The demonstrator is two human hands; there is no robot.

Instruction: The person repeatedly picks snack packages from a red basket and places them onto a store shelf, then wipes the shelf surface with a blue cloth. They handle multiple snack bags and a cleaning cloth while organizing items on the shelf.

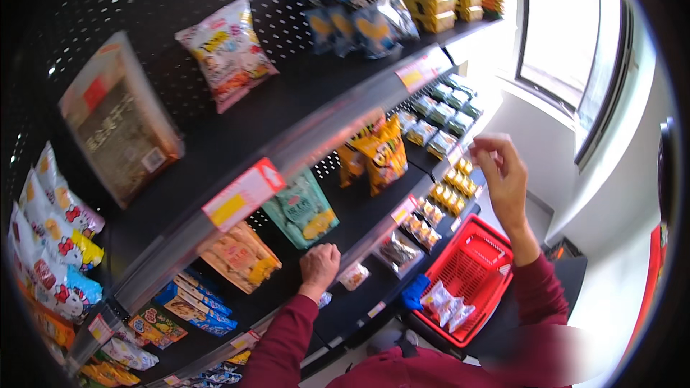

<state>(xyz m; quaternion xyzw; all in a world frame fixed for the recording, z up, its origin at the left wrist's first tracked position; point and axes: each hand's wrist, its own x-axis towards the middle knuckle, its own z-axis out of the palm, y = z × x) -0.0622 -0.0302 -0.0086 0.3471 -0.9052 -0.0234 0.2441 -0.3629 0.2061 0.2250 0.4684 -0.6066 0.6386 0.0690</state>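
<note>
My left hand (321, 267) is curled into a loose fist at the front edge of the middle shelf, just below a teal snack bag (303, 210). Nothing shows in it, though its palm side is hidden. To its left stands an orange snack bag (242, 258). My right hand (504, 175) is raised in the air to the right of the shelves, fingers bent and apart from the thumb, holding nothing. Beneath it is a red plastic basket (474, 328) with several small white packets (446, 304) inside. Yellow snack bags (385, 156) stand deeper on the middle shelf.
On the top shelf are a large clear-fronted bag (121, 124), a pink-white bag (229, 54), blue bags (353, 19) and stacked yellow packs (429, 4). Price tags (243, 194) line the shelf edges. A blue cloth-like item (415, 292) touches the basket. A window (560, 27) is at right.
</note>
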